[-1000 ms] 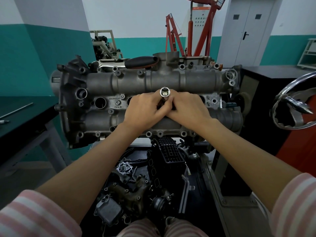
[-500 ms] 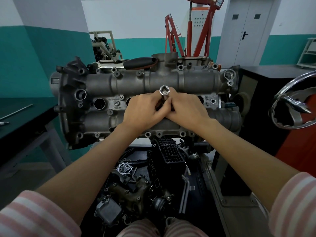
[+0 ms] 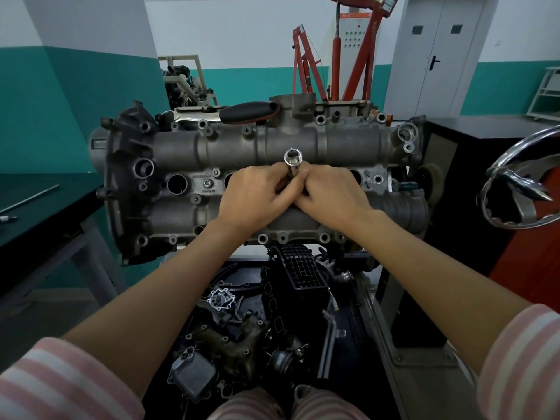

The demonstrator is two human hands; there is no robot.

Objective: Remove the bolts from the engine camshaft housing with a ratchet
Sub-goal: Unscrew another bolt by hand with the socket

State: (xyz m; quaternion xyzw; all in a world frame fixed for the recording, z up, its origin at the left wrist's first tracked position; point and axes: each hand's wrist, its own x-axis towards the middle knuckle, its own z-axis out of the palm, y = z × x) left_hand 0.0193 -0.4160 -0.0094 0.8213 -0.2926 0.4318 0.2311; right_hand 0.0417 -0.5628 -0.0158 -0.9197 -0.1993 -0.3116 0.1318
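Teal-walled workshop: grey camshaft housing (image 3: 260, 177), both hands (image 3: 295, 194) pinching a chrome socket (image 3: 293, 156)

light: even, bright indoor | shadows: soft | focus: sharp | edges: wide-angle bending

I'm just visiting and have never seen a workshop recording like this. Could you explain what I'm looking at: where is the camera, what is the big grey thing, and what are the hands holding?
There is no robot here. The camera sits on a person's head and looks forward and down, so you see their own arms in striped sleeves. The big grey metal block is an engine camshaft housing, dotted with bolt holes. The left hand and right hand meet at its middle, fingers curled round a silver socket tool whose open end faces the camera. What its lower end touches is hidden by the hands. A ratchet with a black grip lies on the housing's far edge. Loose engine parts lie below, and a red hoist stands behind.
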